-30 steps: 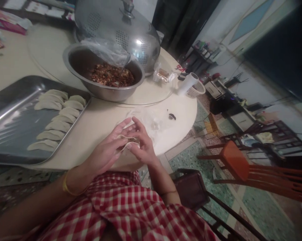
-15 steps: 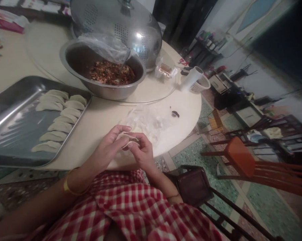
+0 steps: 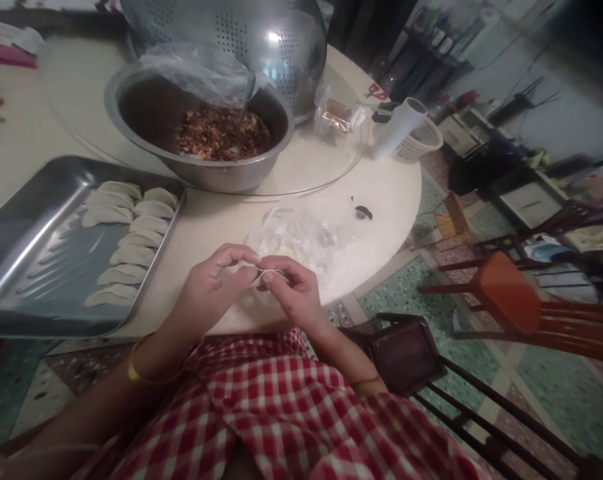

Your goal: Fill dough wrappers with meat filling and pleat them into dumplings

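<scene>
Both hands meet above the table's near edge around a small pale dumpling [image 3: 270, 274], mostly hidden by the fingers. My left hand [image 3: 220, 280] pinches its left end between thumb and forefinger. My right hand [image 3: 295, 288] pinches the wrapper's edge from the other side. Just beyond the fingers lies a crumpled clear plastic bag [image 3: 306, 233] with something pale in it. To the left, a metal tray [image 3: 41, 267] holds several folded dumplings [image 3: 131, 255]. Behind, a steel bowl [image 3: 221, 175] contains dark minced filling [image 3: 224, 133] with a utensil handle sticking out.
A perforated metal dome [image 3: 281, 60] stands behind the bowl on the glass turntable [image 3: 326, 157]. At right are a plastic-wrapped packet [image 3: 339, 115], a roll of film [image 3: 401, 130], a white basket [image 3: 421, 140] and red scissors [image 3: 377, 91]. Chairs [image 3: 509, 293] stand beyond the table.
The wrapper's open edges, with filling showing between them, are now brought together and mostly covered by my fingers. The view has shifted slightly.
</scene>
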The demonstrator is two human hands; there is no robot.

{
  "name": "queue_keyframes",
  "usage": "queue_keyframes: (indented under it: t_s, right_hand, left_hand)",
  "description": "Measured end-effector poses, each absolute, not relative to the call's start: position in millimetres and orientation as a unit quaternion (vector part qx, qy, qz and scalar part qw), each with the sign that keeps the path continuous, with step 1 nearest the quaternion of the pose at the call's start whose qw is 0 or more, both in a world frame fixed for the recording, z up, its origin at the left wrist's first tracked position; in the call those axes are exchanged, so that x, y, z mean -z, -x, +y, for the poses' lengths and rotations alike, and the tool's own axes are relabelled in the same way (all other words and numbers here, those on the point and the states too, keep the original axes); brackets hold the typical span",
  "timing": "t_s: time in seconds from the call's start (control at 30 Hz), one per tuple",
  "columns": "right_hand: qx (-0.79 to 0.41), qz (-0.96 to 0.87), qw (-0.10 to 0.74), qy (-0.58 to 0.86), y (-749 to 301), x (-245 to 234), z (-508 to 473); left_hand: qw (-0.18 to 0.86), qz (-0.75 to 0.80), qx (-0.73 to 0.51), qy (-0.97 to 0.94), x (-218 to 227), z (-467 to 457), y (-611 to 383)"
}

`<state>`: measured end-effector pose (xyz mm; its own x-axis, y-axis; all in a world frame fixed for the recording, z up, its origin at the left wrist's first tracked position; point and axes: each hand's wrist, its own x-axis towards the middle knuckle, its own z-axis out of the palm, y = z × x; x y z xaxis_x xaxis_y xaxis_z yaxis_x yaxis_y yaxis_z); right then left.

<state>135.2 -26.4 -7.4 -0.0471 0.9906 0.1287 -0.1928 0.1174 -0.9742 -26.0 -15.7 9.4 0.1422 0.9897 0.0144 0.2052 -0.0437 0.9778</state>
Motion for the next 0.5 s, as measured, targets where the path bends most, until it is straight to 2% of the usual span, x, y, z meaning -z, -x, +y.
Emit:
queue_keyframes:
  t_s: [0.5]
  right_hand:
    - [-0.459,-0.536,0.556,0.439,-131.0,9.7,-21.5]
  left_hand:
    - [0.355,0.518,-0.393,-0.672,-16.9,-10.2,39.8]
